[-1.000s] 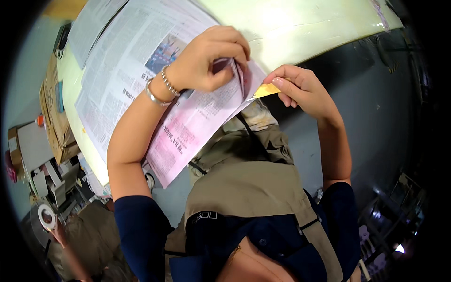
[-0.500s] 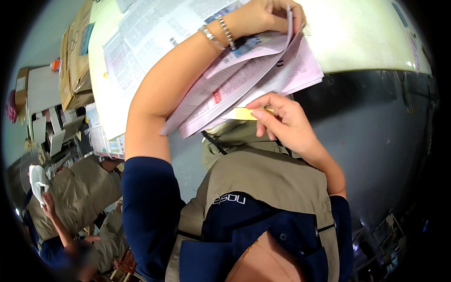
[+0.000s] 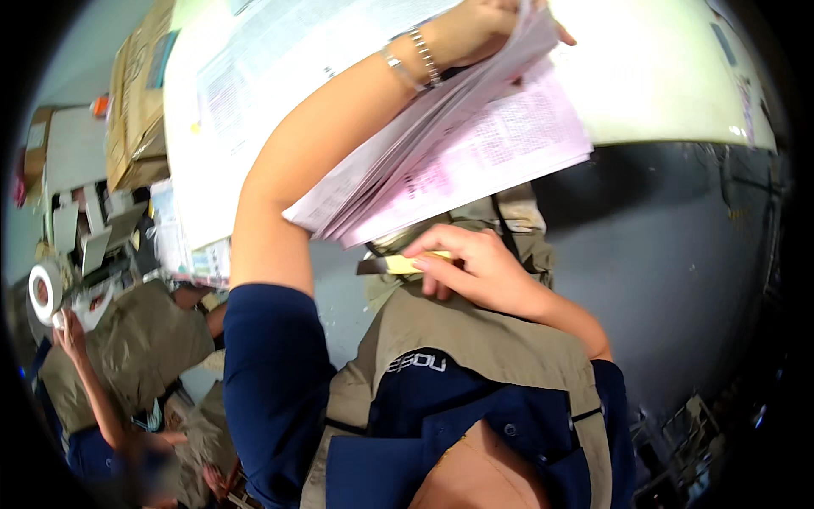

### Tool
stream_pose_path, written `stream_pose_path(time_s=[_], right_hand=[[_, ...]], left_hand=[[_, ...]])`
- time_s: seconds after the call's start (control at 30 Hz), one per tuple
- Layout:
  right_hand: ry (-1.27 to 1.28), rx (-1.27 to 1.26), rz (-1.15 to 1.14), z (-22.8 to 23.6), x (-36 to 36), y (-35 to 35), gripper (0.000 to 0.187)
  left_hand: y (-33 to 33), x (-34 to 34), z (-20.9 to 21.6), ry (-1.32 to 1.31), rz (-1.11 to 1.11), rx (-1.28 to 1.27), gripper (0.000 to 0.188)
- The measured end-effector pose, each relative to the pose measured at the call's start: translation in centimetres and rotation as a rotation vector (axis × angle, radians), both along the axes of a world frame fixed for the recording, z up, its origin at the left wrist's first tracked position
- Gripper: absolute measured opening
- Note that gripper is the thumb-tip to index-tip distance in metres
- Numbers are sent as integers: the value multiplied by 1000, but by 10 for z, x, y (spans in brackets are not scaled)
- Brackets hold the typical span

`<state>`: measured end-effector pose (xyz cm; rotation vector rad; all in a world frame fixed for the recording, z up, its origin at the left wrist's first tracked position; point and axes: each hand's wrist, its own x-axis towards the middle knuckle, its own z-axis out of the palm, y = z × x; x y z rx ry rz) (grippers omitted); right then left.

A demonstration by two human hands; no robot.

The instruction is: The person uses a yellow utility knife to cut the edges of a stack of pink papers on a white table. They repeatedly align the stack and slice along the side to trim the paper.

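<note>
Broad pale surface (image 3: 670, 89) across the top of my feed, newspaper (image 3: 254, 89) lying flat on its left part. Next in size, the pinkish stack (image 3: 500, 153), overhanging the near edge: its upper pages, loosely fanned half a second ago, are now bent together in a tighter bundle, so more of the sheet beneath lies exposed. I have the left hand (image 3: 476, 32) up at the far end of that bundle, blurred and partly cut off, fingers closed around the pages. The right hand (image 3: 471, 259) has just dropped lower, thumb and fingers pinched on the yellow tool (image 3: 398, 265). Its dark flat end, previously at the pages, now sits clear of them, touching no paper.
</note>
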<state>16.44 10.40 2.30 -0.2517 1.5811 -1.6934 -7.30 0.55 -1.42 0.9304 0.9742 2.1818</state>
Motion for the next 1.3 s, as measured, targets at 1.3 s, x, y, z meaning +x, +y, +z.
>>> stream_pose_path(time_s=[1.3], right_hand=[[898,763,-975,-14,-42,79,24]], left_hand=[[6,45,44,1407,281,-585,21]])
